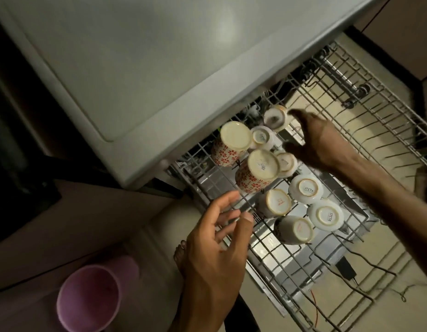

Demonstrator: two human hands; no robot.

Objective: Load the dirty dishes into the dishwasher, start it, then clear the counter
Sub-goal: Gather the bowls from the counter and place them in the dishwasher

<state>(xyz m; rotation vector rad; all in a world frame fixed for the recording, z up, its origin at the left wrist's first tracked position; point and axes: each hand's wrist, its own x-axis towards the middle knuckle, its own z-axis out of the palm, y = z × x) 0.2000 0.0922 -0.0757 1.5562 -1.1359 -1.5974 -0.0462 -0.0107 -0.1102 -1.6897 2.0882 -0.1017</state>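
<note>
Nine upturned cups [305, 189] crowding the rack [375, 97], relaxed left hand [217, 238], right hand [320, 142] grip unclear.

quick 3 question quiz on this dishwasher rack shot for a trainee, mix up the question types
1. True or false: the cups in the upper rack stand upside down, bases up.
2. How many cups with a red flower pattern are in the rack?
3. Which hand is at the far cup at the rack's back? A) left hand B) right hand C) neither

Key:
1. True; the bases face the camera, two printed SISTA.
2. Two, side by side at the rack's left.
3. B; its fingers reach the cup, though blur hides whether they grip it. The left hand hovers open near the rack's front.
</note>
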